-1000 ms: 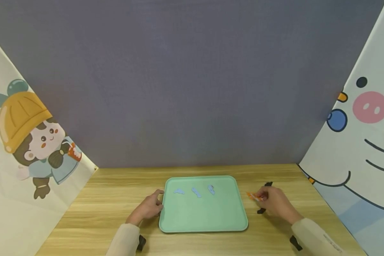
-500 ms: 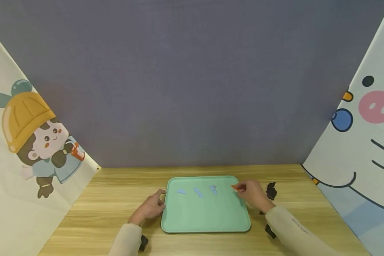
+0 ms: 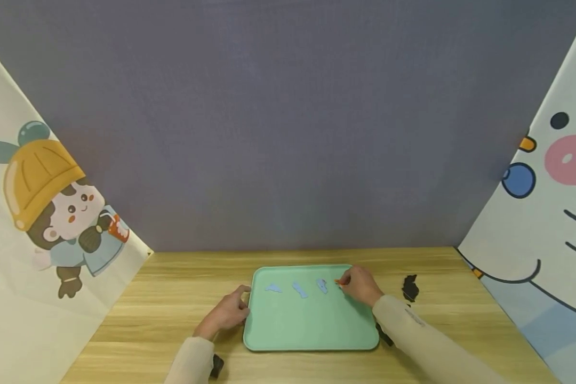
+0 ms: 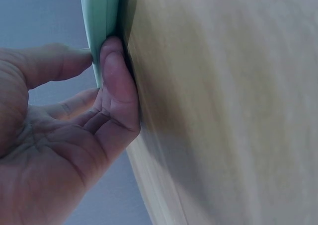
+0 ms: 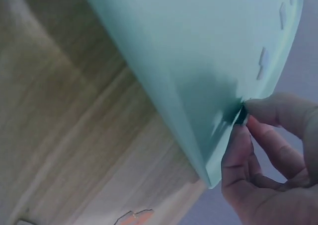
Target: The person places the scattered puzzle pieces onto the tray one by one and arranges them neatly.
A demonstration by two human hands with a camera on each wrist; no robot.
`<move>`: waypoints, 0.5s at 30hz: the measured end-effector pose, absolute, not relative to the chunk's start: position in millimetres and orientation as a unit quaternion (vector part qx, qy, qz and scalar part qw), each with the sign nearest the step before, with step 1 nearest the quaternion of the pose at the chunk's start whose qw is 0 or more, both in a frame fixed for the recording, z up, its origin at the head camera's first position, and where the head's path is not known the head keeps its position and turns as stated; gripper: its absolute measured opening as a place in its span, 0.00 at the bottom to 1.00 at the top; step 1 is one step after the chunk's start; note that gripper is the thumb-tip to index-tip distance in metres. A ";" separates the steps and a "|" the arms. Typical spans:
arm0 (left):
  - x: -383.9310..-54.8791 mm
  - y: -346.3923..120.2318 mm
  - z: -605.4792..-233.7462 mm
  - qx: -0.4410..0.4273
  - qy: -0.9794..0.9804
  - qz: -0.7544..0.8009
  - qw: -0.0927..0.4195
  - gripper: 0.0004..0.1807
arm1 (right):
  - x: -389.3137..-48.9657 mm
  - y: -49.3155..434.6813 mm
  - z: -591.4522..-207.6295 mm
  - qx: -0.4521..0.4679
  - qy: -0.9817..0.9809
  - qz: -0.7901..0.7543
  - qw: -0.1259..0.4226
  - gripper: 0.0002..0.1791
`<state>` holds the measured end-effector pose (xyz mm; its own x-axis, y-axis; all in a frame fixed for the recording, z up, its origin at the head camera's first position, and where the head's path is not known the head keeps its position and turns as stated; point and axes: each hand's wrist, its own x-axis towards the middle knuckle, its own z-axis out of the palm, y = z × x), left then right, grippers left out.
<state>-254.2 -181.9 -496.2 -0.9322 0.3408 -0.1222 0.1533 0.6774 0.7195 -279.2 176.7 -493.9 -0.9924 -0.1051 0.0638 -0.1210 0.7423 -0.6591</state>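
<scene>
Bench [image 3: 163,314]: wood-grain top, yellowish, lit from above. Nearest, two pale sleeves, left [image 3: 192,358] and right [image 3: 422,332], reach in; a small dark object [image 3: 216,366] sits beside the left cuff. Left hand [image 3: 225,312] at the left rim of a light green tray [image 3: 312,330]. Left wrist view: thumb against one side of the rim, fingers curled in on the other, between tray and bench, so the rim is gripped. Tray lies roughly parallel to the bench's far edge.

Right hand [image 3: 361,285] is over the tray's far right part. It pinches a small orange piece [image 3: 338,281] between thumb and fingers; contact of piece with tray cannot be told. Left of it, in a row along the tray's far half, lie three flat, pale blue pieces: right one [image 3: 322,286] just beside the orange piece, middle one [image 3: 300,289], left one [image 3: 273,288].

On the bench, right of the tray and apart from it, a dark irregular piece [image 3: 410,288].

Sides: left panel [image 3: 9,298] with cartoon figure in yellow hat; right panel [image 3: 504,234] with pink snout. Farthest, a plain grey backdrop [image 3: 288,128].
</scene>
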 end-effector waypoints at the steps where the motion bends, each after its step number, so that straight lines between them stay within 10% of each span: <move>1: -254.3 -182.0 -496.3 0.136 0.908 0.376 0.124 0.29 | -280.5 177.0 -494.3 0.061 -0.934 0.353 0.008 0.07; 15: -255.1 -180.5 -495.9 0.132 0.911 0.370 0.125 0.29 | -282.4 179.1 -493.8 0.095 -0.946 0.311 0.004 0.04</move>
<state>-255.1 -180.5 -495.9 -0.9338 0.3336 -0.1296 0.1490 0.6918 0.7066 -282.4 179.1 -493.8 -0.9820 -0.1768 0.0661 -0.1815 0.7880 -0.5883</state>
